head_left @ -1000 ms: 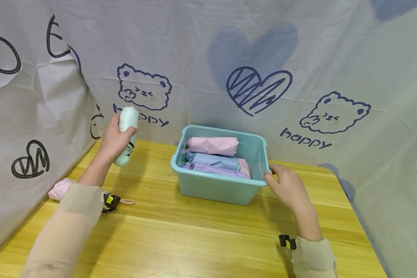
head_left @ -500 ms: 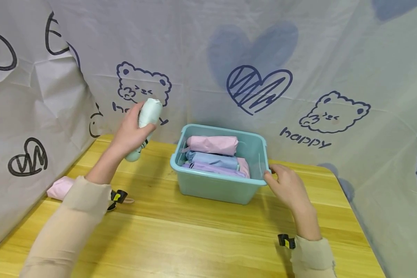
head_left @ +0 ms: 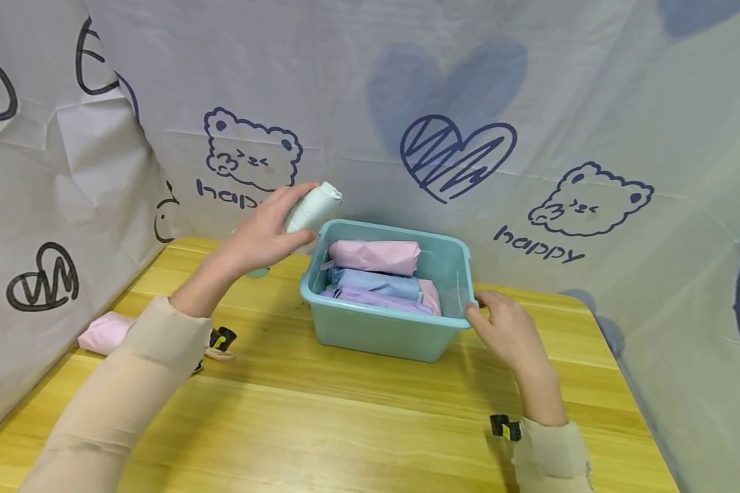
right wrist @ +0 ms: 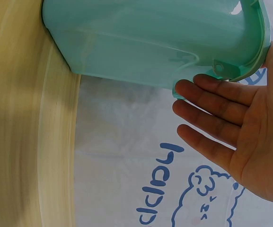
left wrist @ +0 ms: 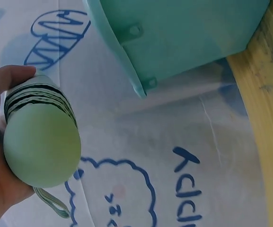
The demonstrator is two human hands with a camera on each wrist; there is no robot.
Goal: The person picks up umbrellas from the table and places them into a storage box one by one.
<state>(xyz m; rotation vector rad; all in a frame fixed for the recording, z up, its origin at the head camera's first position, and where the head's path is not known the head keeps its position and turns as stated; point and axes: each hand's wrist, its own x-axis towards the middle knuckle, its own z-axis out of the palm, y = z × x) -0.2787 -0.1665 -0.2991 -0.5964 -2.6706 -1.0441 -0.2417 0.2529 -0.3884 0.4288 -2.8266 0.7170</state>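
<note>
In the head view my left hand [head_left: 264,236] holds a folded mint-green umbrella [head_left: 313,207], its top tilted right, just left of the bin. The left wrist view shows the umbrella's rounded handle end [left wrist: 42,144], dark striped bands and a thin wrist loop [left wrist: 53,203]. My right hand [head_left: 510,333] grips the right rim of a teal plastic bin [head_left: 376,335]; its thumb is over the rim and its fingers [right wrist: 212,120] reach along the outside. Inside the bin lie rolled folded umbrellas: pink [head_left: 376,256], blue [head_left: 379,283], purple [head_left: 379,299], and another pink piece [head_left: 429,296].
Another pink folded umbrella [head_left: 105,333] lies at the table's left side, partly hidden by my left sleeve. The bin stands on a yellow wooden table [head_left: 321,424]. A patterned cloth [head_left: 370,89] hangs close behind and along both sides.
My left hand has carried the mint-green umbrella rightward to the bin's left side, tipping its top to the right. The right hand stays at the rim, and the bin has not moved.
</note>
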